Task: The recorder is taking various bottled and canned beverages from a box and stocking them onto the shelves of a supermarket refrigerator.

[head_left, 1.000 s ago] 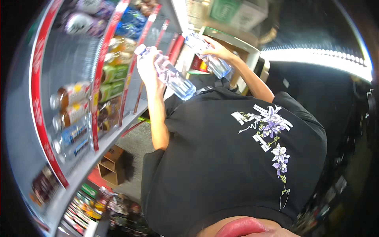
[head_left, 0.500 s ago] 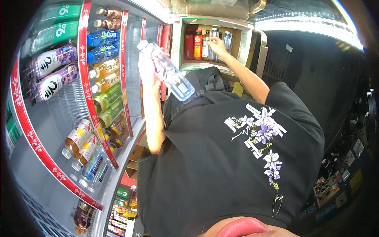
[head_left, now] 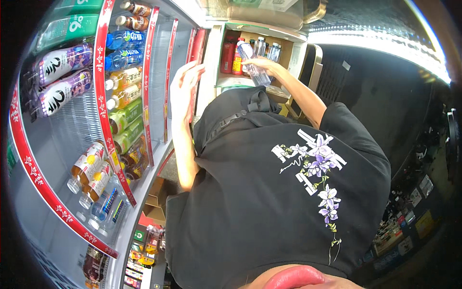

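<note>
My right hand (head_left: 262, 64) grips a clear plastic bottle (head_left: 257, 73), tilted, in front of a box (head_left: 218, 58). Behind it in the box stand a dark red can (head_left: 227, 58), a red-and-yellow bottle (head_left: 237, 63) and more clear bottles (head_left: 274, 52), partly hidden by my hand. My left hand (head_left: 185, 82) is raised beside the open edge of a drinks cooler, fingers stretched out and holding nothing.
To the left, cooler shelves with red edge strips (head_left: 100, 62) carry several rows of bottles, including purple-and-white bottles (head_left: 65, 91) and blue-capped bottles (head_left: 125, 58). Low by the cooler stands a cardboard box (head_left: 156, 197). A dark panel (head_left: 365, 96) is on the right.
The clear bottle in my left hand is gone from it; that hand has opened. My right hand, earlier among the bottles in the box, now holds a tilted clear bottle nearer me.
</note>
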The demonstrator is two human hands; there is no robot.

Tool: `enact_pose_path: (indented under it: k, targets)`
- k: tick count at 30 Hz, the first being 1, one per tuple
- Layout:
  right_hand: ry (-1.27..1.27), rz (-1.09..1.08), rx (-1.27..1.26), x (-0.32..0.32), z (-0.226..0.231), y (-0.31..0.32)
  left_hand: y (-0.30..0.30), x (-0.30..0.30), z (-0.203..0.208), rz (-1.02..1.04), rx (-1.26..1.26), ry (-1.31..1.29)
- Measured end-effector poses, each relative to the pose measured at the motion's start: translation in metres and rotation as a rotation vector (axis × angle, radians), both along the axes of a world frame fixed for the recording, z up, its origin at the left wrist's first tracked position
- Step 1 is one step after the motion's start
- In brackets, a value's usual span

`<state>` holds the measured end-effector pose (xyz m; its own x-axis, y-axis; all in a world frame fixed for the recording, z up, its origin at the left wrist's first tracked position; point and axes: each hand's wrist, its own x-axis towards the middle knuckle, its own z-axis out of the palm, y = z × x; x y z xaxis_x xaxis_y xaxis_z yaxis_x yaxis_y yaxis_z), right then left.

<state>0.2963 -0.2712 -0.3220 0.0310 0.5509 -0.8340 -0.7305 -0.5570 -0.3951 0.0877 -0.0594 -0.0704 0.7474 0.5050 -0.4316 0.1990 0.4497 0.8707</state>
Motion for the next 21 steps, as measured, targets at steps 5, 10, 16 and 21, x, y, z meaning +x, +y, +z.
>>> enact_pose_path:
  k: [5, 10, 16, 21]
  targets:
    - [-0.761, -0.198, -0.372, -0.005, -0.101, -0.022, 0.004, -0.038, -0.031, 0.082, 0.003, 0.126]
    - [-1.119, -0.061, -0.053, 0.029, -0.067, -0.005, 0.018, -0.075, 0.003, 0.288, 0.175, 0.097]
    - [-1.133, -0.024, 0.601, 0.015, 0.163, 0.101, 0.031, -0.072, 0.067, 0.641, 0.951, 0.17]
    - [-1.566, -0.122, 1.268, -0.023, 0.414, 0.23, 0.065, -0.065, 0.255, 0.805, 1.84, -0.056]
